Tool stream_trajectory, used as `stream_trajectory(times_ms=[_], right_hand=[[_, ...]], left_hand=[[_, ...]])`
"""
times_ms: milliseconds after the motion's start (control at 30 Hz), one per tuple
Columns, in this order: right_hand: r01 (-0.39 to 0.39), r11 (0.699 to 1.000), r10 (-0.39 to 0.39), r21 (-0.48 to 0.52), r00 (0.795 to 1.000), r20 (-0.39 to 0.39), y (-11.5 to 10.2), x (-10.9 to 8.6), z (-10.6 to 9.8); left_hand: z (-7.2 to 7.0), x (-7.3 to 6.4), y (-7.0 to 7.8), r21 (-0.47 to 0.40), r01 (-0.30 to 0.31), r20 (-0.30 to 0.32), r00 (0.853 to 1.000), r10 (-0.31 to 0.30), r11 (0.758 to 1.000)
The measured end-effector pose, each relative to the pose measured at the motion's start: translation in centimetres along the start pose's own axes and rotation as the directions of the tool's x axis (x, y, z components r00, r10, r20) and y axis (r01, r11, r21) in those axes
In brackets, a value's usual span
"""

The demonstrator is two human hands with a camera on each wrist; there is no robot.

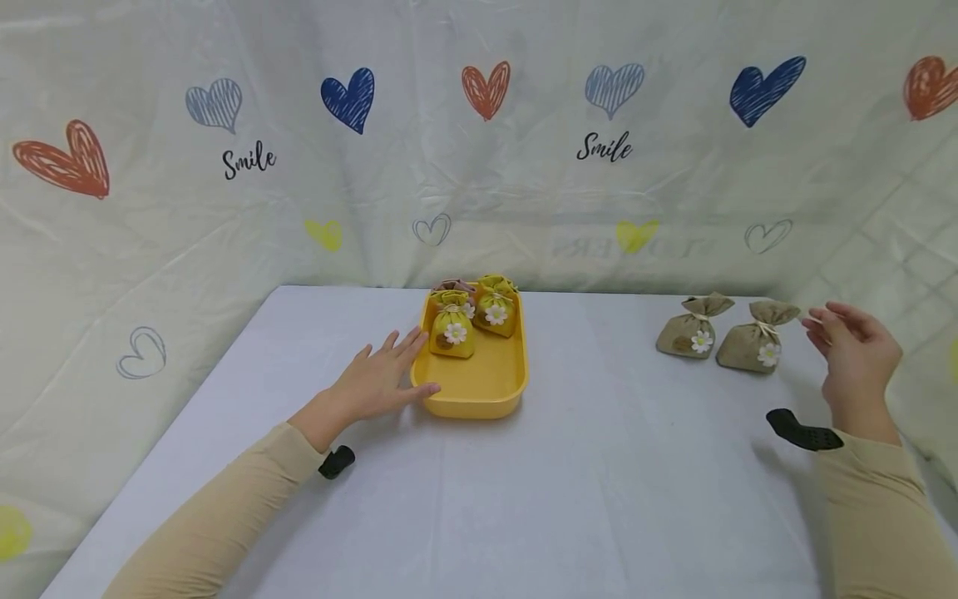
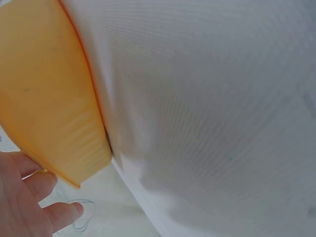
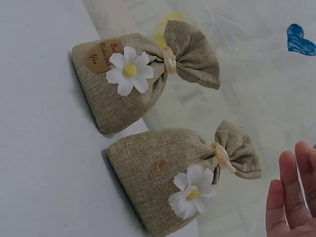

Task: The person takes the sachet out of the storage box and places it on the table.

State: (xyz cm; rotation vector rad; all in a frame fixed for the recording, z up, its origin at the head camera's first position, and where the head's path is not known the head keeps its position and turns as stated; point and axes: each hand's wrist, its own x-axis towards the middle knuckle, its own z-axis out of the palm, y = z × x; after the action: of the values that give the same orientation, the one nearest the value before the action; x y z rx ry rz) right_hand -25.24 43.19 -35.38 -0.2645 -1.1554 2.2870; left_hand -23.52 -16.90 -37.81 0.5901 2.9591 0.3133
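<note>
My left hand (image 1: 382,378) rests its spread fingers along the left rim of a yellow tray (image 1: 479,403). In the left wrist view its fingertips lie at the rim of the tray (image 2: 54,89). Inside, at the far end, stand two yellow drawstring sachets, one on the left (image 1: 452,324) and one on the right (image 1: 496,308), with a mauve one (image 1: 460,287) partly hidden behind. At the right, my right hand (image 1: 856,349) hovers with loosely bent fingers, holding nothing, beside a grey-brown sachet (image 1: 752,341) with a white flower. A matching sachet (image 1: 688,333) stands left of it.
A white cloth covers the table (image 1: 599,466). Behind it hangs a pale curtain (image 1: 539,183) printed with hearts and lettering. Black wrist cameras sit on both wrists. A stretch of table lies between the tray and the grey-brown sachets.
</note>
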Motion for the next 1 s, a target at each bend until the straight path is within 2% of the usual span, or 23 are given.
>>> stream_trajectory(times_ms=[200, 333, 700, 1000], right_hand=[[0.011, 1.0, -0.01, -0.014, 0.996, 0.086, 0.2, -0.5, 0.6], [0.023, 0.999, -0.016, -0.043, 0.986, 0.167, 0.5, -1.0, 1.6], [0.07, 0.993, -0.032, -0.093, 0.933, 0.36, 2.1, -2.0, 4.1], [0.119, 0.965, 0.003, -0.236, 0.888, 0.459, 4.0, -2.5, 6.4]], left_hand=[[0.1, 0.0, 0.0, 0.003, -0.008, -0.004, 1.0, 0.008, 1.0], [0.1, 0.0, -0.1, 0.003, -0.01, -0.007, 1.0, 0.01, 1.0], [-0.1, -0.1, 0.1, -0.008, -0.005, -0.001, 1.0, 0.005, 1.0], [-0.1, -0.1, 0.0, 0.0, -0.006, -0.002, 1.0, 0.006, 1.0]])
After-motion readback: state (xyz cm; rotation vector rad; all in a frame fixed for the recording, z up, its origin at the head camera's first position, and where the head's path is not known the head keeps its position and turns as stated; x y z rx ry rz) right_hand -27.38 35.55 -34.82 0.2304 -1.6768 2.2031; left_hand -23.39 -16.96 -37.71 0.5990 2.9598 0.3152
